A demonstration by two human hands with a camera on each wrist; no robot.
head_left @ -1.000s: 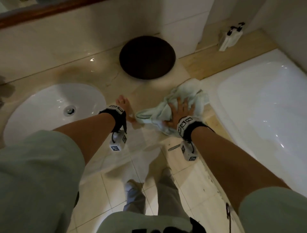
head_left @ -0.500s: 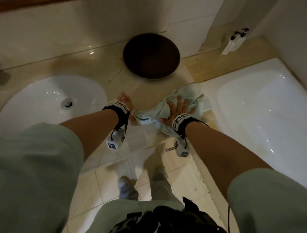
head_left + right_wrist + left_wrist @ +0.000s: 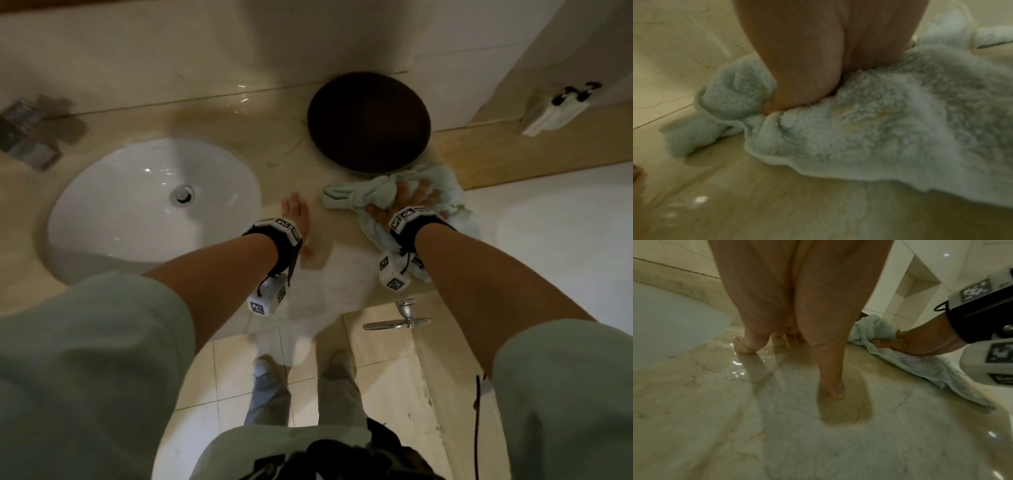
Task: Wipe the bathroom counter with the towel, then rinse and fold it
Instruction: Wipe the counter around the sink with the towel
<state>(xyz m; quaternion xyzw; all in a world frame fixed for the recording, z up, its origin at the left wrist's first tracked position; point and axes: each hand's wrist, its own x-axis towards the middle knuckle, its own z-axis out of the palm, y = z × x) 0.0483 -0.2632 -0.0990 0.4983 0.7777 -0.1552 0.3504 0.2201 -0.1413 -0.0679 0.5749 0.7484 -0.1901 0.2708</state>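
Observation:
A crumpled pale green towel (image 3: 363, 197) lies on the beige marble counter (image 3: 342, 270), just in front of a dark round bowl (image 3: 368, 120). My right hand (image 3: 407, 202) presses down on the towel with its fingers spread; the left wrist view shows this right hand (image 3: 916, 342) sunk into the towel (image 3: 920, 365). Up close the towel (image 3: 879, 129) bunches around my thumb. My left hand (image 3: 294, 212) rests flat on the bare wet counter between sink and towel, fingers straight (image 3: 744, 345), holding nothing.
A white oval sink (image 3: 113, 219) is set into the counter at left, with a metal tap (image 3: 27, 133) behind it. A white bathtub (image 3: 565, 240) adjoins on the right, two pump bottles (image 3: 551, 109) on its ledge. A metal lever (image 3: 400, 318) sticks out below the counter edge.
My right hand has pushed the towel away from me, up against the dark bowl. The left hand has stayed flat in the same spot.

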